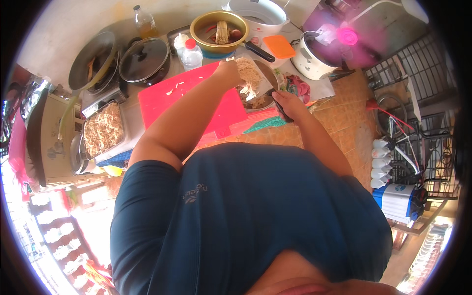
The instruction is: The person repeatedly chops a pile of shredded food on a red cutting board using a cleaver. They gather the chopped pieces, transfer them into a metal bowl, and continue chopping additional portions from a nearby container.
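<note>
My right hand (287, 101) grips the black handle of a cleaver (262, 79), whose broad blade is tilted over a round metal bowl (273, 72). Shredded pale food (247, 75), perhaps chicken, lies on the blade. Against that heap, at the blade's far left end, is my left hand (229, 73); its fingertips are partly hidden, so its hold is unclear. More shreds show inside the bowl. Under my left forearm lies a red cutting board (166, 99) with a few scraps on it. A metal tray (122, 127) of shredded food stands to the left.
Behind the board stand a red-capped plastic bottle (192, 55), a gold-coloured basin (196, 27) and a lidded pan (144, 61). A wok (92, 55) is at the left. An orange lid (279, 47), a rice cooker (313, 61) and a crumpled cloth (298, 87) are at the right.
</note>
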Available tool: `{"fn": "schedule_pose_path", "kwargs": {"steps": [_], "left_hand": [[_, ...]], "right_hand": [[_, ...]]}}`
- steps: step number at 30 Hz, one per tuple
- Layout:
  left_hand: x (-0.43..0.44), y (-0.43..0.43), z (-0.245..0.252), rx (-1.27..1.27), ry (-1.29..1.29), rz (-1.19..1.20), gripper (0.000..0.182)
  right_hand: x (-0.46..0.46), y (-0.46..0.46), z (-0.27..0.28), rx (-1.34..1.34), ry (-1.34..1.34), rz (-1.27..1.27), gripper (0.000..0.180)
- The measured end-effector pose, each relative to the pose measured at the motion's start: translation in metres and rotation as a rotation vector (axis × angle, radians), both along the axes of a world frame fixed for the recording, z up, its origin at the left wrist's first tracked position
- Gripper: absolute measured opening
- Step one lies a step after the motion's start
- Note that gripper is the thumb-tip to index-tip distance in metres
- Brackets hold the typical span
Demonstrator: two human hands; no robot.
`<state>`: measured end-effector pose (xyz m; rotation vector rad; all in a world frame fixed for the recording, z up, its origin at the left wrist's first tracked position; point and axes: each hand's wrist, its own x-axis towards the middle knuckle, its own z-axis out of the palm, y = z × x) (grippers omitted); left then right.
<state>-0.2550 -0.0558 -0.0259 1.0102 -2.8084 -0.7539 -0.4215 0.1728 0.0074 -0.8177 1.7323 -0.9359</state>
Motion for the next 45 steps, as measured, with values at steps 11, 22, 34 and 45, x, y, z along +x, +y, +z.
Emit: {"fn": "schedule_pose_path", "kwargs": {"steps": [11,22,34,45], "left_hand": [[-0.018,0.007,-0.019,0.035,0.073,-0.002,0.039],[0.083,0.06,0.023,-0.074,0.225,0.317,0.046],[0.159,0.024,-0.034,-0.219,0.071,0.492,0.055],[0.229,0.075,0.013,-0.064,0.142,0.625,0.045]], "right_hand": [[-0.034,0.007,-0.049,-0.079,1.173,0.285,0.048],[-0.045,0.022,-0.038,-0.15,0.921,0.201,0.047],[-0.016,0.022,-0.005,-0.384,0.682,0.178,0.047],[0.026,-0.048,0.005,-0.063,0.353,0.361,0.041]]}}
